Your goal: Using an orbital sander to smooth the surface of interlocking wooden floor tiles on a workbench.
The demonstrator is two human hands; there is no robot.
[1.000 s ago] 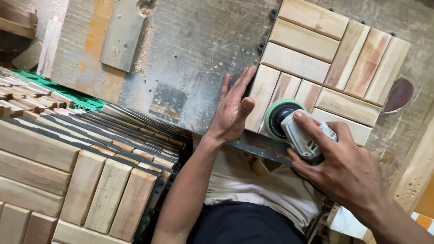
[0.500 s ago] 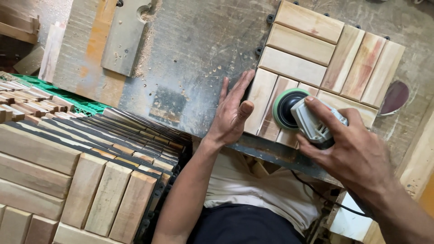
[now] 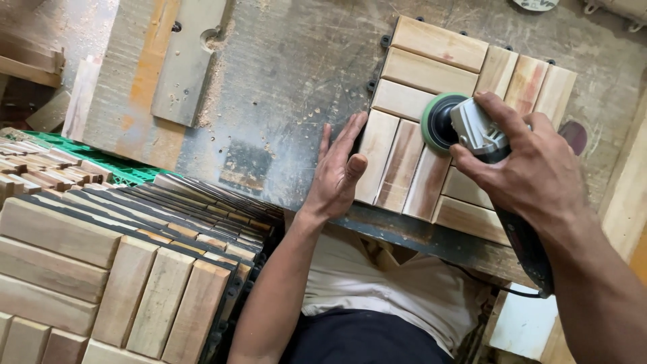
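A square wooden slat tile (image 3: pixel 431 74) on a black plastic backing lies on the worn workbench (image 3: pixel 290 87). My right hand (image 3: pixel 532 168) grips a grey angle grinder (image 3: pixel 472 128) whose green-rimmed sanding disc (image 3: pixel 437 123) rests on the middle of the tile. My left hand (image 3: pixel 340 172) lies flat with fingers spread, pressing against the tile's left edge near its front corner. The grinder's dark body and cord run back under my right wrist.
A tall stack of similar slat tiles (image 3: pixel 114 269) stands at the lower left, with a green plastic grid (image 3: pixel 101 162) behind it. A grey board with holes (image 3: pixel 189 61) lies on the bench at the upper left. Sawdust is scattered about. A light wooden plank (image 3: pixel 623 195) borders the right.
The grinder has travelled from the tile's near edge up toward its middle. My left hand stays pressed on the tile's left edge.
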